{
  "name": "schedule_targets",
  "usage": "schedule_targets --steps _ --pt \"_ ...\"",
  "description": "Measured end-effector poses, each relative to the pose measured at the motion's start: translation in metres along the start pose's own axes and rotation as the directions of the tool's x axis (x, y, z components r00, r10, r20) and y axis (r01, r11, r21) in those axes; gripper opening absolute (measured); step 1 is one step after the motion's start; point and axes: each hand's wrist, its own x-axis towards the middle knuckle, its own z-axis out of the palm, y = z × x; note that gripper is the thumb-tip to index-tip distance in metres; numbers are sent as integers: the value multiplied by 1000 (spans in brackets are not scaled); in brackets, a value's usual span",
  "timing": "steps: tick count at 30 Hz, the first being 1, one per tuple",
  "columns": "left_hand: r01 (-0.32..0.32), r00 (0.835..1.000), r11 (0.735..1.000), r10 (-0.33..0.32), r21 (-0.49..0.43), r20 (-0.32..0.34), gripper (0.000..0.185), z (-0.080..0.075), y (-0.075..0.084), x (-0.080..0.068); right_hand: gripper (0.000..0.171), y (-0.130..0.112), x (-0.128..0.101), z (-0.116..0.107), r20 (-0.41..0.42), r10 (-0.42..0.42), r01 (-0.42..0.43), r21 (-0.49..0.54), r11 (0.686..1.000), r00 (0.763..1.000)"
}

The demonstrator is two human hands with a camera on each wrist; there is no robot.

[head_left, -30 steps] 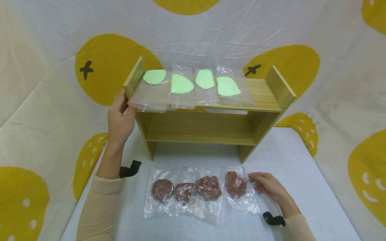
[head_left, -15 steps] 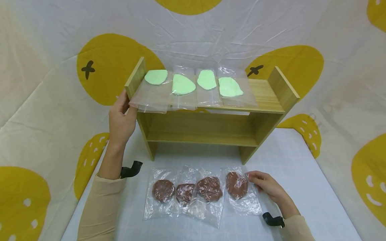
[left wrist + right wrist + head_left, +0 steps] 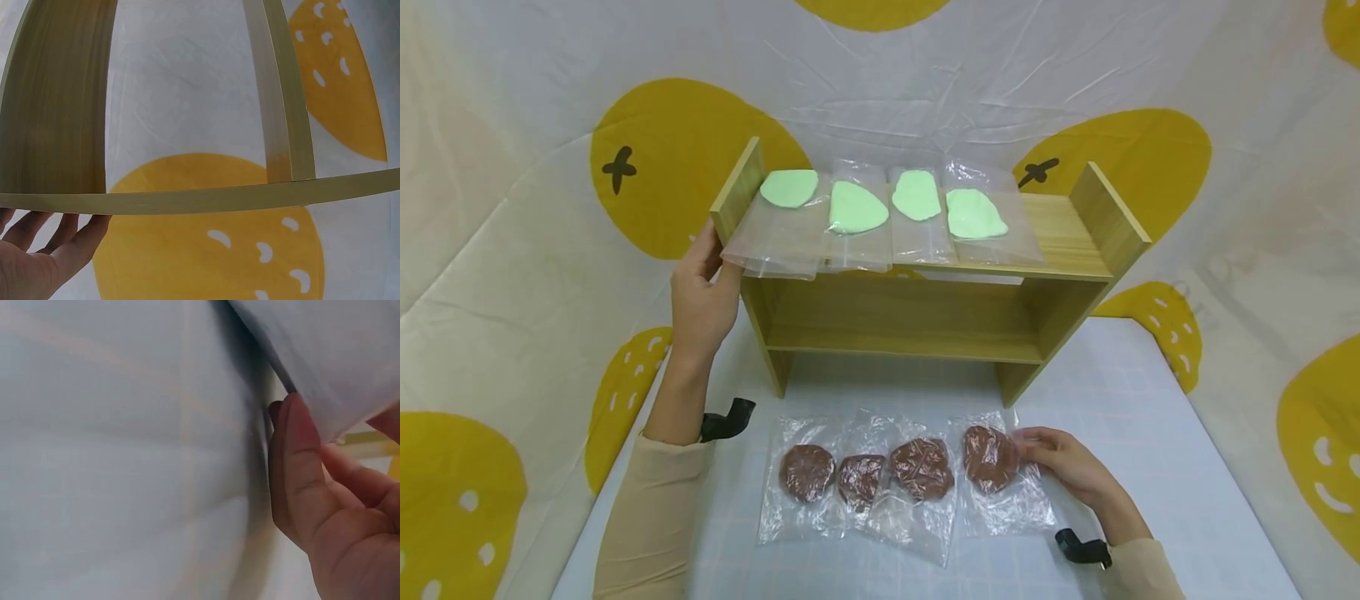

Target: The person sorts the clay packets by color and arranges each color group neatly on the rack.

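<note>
My left hand (image 3: 703, 296) is at the left side panel of a two-tier wooden shelf (image 3: 902, 317). In the left wrist view its fingertips touch the outer face of that panel (image 3: 206, 200), the fingers fairly straight. Down on the table, my right hand (image 3: 1067, 467) pinches the right edge of a clear plastic bag (image 3: 1003, 517) between thumb and fingers. Inside the bag is a flat brown dough-like piece (image 3: 990, 459). The right wrist view shows the bag's edge (image 3: 337, 375) lifted off the cloth, held between the fingertips.
Several similar bags with brown pieces (image 3: 807, 473) lie overlapping to the left. On the shelf's top board, several clear bags with pale green pieces (image 3: 857, 208) lie in a row, overhanging the front edge. A patterned curtain (image 3: 910, 83) hangs behind.
My right hand has moved slightly left onto the rightmost brown-piece bag and now grips its edge. The left hand stays at the shelf panel. The view has shifted slightly.
</note>
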Motion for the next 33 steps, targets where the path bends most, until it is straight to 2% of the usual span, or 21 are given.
schedule_targets --steps 4,15,20,24,33 --pt "-3 1000 1000 3 -9 2 43 0 1 1 51 1 -2 -2 43 -14 11 65 998 999" --pt "-12 1000 1000 12 -13 5 43 2 -1 2 68 10 -4 -4 125 46 -71 210 975 991" --pt "-20 1000 1000 20 -17 5 43 2 -1 3 67 13 -5 -7 177 -10 -47 317 947 984" --pt "-21 1000 1000 21 -14 3 43 2 -1 3 65 14 -7 -9 187 -47 -27 372 928 981" --pt "-20 1000 1000 20 -12 0 43 1 -3 2 61 16 -13 -9 144 -55 -9 412 911 988"
